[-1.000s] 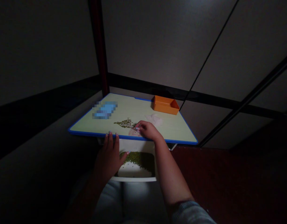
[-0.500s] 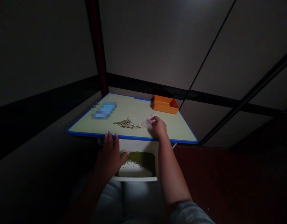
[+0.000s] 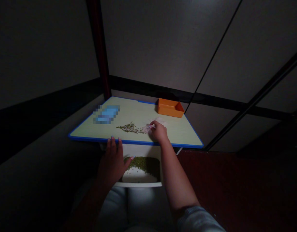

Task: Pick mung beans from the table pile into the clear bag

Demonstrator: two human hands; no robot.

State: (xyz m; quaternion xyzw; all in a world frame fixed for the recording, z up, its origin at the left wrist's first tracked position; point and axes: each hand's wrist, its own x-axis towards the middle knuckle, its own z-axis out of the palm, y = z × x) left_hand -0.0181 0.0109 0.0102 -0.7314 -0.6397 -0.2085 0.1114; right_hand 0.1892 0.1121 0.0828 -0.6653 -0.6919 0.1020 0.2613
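My right hand pinches a crumpled, whitish see-through piece of thin plastic on the table top; whether it is a bag or a sheet I cannot tell. Just left of it lies a loose patch of small green beans, which look like mung beans, with pale bits among them. My left hand has its fingers spread, the tips at the table's front edge and the thumb over a white tub. Inside this tub, below the table edge, more green beans lie mostly toward the far side.
The pale table has a blue rim. An orange open box stands at its back right. On the left lies a blurred-out blue item. Dark panelled walls rise behind the table, and a reddish floor shows at right.
My right hand has moved a little left with the crumpled plastic, closer to the bean patch. My left hand stays at the table edge.
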